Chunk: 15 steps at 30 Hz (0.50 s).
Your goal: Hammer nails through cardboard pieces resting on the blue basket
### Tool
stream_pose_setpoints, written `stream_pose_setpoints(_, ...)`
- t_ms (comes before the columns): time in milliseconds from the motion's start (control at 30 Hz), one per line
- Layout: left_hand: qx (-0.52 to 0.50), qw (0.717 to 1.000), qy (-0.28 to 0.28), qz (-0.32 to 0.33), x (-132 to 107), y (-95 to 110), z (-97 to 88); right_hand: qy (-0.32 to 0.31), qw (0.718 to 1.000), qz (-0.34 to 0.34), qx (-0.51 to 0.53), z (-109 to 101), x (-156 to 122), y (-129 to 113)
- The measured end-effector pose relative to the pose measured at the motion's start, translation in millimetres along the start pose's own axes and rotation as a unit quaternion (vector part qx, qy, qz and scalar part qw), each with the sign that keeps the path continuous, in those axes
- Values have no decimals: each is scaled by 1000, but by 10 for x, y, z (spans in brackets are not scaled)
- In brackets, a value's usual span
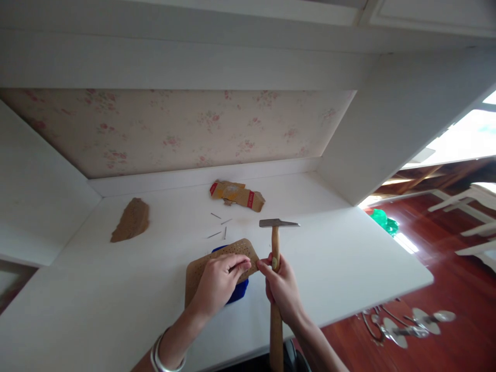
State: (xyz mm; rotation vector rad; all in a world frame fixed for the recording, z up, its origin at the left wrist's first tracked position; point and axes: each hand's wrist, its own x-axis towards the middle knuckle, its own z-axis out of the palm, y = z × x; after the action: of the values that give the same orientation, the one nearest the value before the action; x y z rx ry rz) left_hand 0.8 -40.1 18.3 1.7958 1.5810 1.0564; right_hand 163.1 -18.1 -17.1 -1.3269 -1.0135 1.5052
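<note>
My right hand [283, 289] is wrapped round the wooden handle of a hammer [276, 243], whose metal head points up and away from me. The thumb of that hand also touches the right corner of a brown board dotted with small holes [240, 249]. Over the board, my left hand [222, 281] has its fingertips pinched together; whatever lies between them is too small to make out. Part of a dark blue object [239, 292] shows from under the board. Several loose nails [220, 222] lie on the white tabletop [163, 289] beyond it.
A torn cardboard piece with red and yellow print [236, 195] lies near the back wall, and a plain brown scrap [132, 219] at the left. White side panels [372, 113] flank the table. A chandelier [406, 325] and a green bag [384, 222] are on the reddish floor.
</note>
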Motion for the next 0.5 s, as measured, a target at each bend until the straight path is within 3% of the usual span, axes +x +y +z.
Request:
stream_pose_setpoints(233,36,998,10,43,-13,-25,34,0,1000,-3,-5,0,19,28)
stream_pose_setpoints(500,36,998,19,50,-22,-44,43,-2,1000,3,-14,-3,31,50)
